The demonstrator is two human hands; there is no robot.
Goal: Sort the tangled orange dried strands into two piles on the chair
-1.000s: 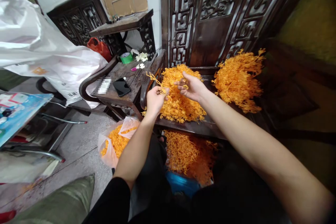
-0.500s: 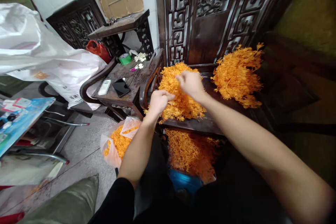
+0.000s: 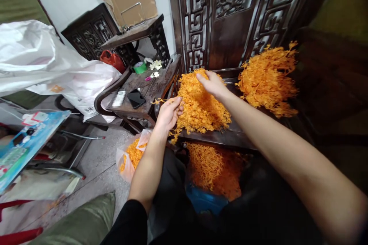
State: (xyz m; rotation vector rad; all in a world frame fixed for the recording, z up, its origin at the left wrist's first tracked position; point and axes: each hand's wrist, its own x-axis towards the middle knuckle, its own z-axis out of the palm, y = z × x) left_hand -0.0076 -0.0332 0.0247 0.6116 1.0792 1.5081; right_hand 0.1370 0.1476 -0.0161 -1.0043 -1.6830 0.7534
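A thin orange sprig (image 3: 159, 101) pokes out leftward from my left hand (image 3: 169, 114), whose thumb and fingers are closed on it. My right hand (image 3: 214, 85) is open over the back of an orange heap of flower-like sprigs (image 3: 198, 113), thumb and fingers apart; its far fingers are partly hidden. The heap lies on a dark wooden bench seat (image 3: 238, 124). To the right on the same bench is a second orange bundle (image 3: 268, 80). Below the seat, a blue container (image 3: 205, 199) between my legs holds thin orange stems (image 3: 205, 162).
A pale plastic bag (image 3: 123, 160) of orange pieces stands on the floor at left. On the wooden side table are a phone (image 3: 136, 98), green tape (image 3: 140, 67) and small flowers. A big white sack (image 3: 66, 69) and a blue-topped table (image 3: 34, 138) stand farther left.
My right hand's curled fingers have spread apart above the heap. My left hand has turned, and the sprig now shows sticking out to its left. The view has shifted slightly.
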